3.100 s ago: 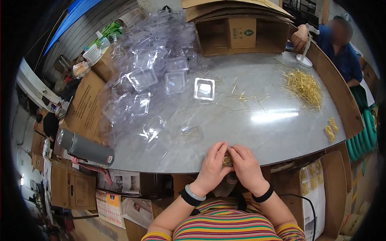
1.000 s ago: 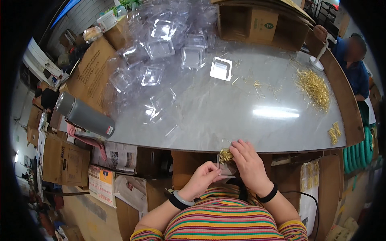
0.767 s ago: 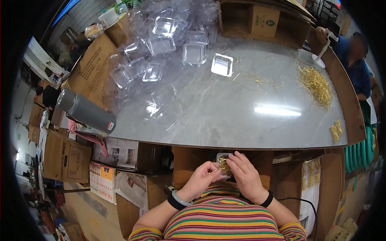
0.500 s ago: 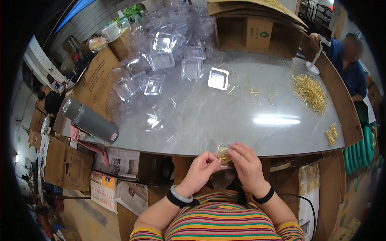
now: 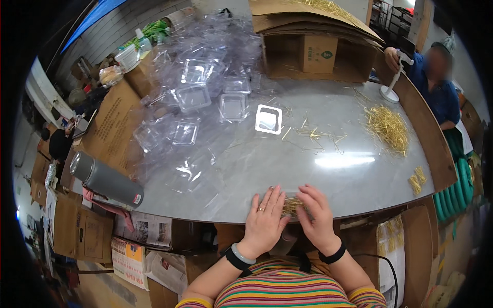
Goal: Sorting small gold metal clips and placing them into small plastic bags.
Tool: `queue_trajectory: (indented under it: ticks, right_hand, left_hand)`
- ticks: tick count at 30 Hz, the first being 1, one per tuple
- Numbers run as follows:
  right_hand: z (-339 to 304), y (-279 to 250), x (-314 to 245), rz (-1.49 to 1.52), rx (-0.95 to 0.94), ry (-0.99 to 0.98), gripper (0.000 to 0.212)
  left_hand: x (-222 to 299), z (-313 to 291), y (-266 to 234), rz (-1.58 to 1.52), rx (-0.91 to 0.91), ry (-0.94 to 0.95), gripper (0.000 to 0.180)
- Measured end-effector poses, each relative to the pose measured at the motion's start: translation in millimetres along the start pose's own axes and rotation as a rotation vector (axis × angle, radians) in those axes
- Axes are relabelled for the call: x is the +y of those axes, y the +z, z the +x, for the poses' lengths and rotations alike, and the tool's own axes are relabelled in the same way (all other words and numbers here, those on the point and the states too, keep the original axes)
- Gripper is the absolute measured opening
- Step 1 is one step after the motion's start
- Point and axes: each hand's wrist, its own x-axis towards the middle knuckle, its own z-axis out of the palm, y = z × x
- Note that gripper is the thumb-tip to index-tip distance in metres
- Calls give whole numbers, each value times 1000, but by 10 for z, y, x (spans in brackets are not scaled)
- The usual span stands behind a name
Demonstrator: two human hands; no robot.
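Note:
At the table's near edge lies a small bundle of thin gold pin-like pieces (image 5: 292, 206), between my two hands. My left hand (image 5: 265, 216) rests palm down with its fingers stretched, its thumb side against the bundle. On the other side my right hand (image 5: 317, 214) is open, its fingers apart and slightly curved, their tips touching or just over the gold pieces. Whether a clear plastic case surrounds the bundle cannot be made out now. Farther off, a clear plastic box (image 5: 268, 119) with a bright rim sits alone on the grey table (image 5: 246, 169).
Clear plastic boxes (image 5: 192, 97) heap up at the left. A grey bottle (image 5: 110, 179) lies at the left edge. Gold pieces pile (image 5: 387, 131) on the right, near a smaller bundle (image 5: 417, 179). A cardboard box (image 5: 318, 54) stands behind; a co-worker (image 5: 436, 87) holds a white stand (image 5: 393, 84).
My left hand has gone from a pinch at the clear case of gold pieces to lying flat beside them. My right hand stays near the bundle, fingers more spread. The view has shifted slightly.

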Motion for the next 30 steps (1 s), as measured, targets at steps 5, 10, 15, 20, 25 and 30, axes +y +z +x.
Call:
queue_trajectory:
  ticks: [5,10,15,20,25,30]
  right_hand:
    - [-247,-154,-18,-230,-50,94,47]
    - [-266,-62,-78,-117,8,126,45]
    - [-75,-151,120,-64,30,284,34]
    - [20,-219,171,-10,-13,378,23]
    - [-6,-141,72,242,-4,550,23]
    - [-58,-103,-7,-121,84,264,25]
  left_hand:
    - [54,27,-59,10,-15,-10,59]
    - [38,68,-63,-40,-43,21,57]
    - [39,207,-178,-18,-125,168,55]
    - [-1,209,-37,-92,-56,172,54]
    - [-1,212,-20,-116,-37,171,53]
    - [0,195,2,-97,-18,161,53]
